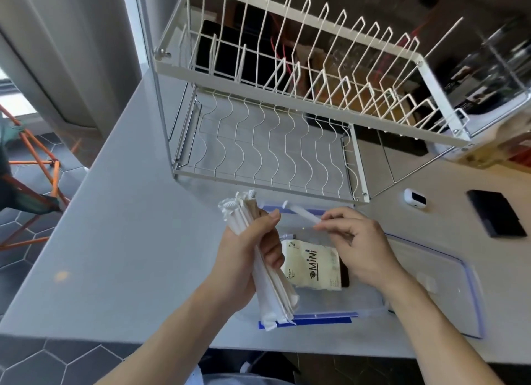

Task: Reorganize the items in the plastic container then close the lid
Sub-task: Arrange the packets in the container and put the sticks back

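A clear plastic container (324,317) with blue clips sits at the counter's front edge, below both hands. Inside it lies a cream packet marked "MiNi" (311,265). My left hand (247,258) is shut on a bundle of white paper-wrapped straws (267,292), held upright over the container's left side. My right hand (356,246) pinches a single wrapped straw (301,213) between thumb and fingertips, its far end pointing toward the bundle. The container's clear lid (448,284) with a blue edge lies flat on the counter to the right.
A white two-tier wire dish rack (273,143) stands just behind the container. A small white device (414,197) and a black flat object (495,216) lie on the counter at right. The counter's front edge runs below my forearms; an orange-framed chair (37,166) stands at left.
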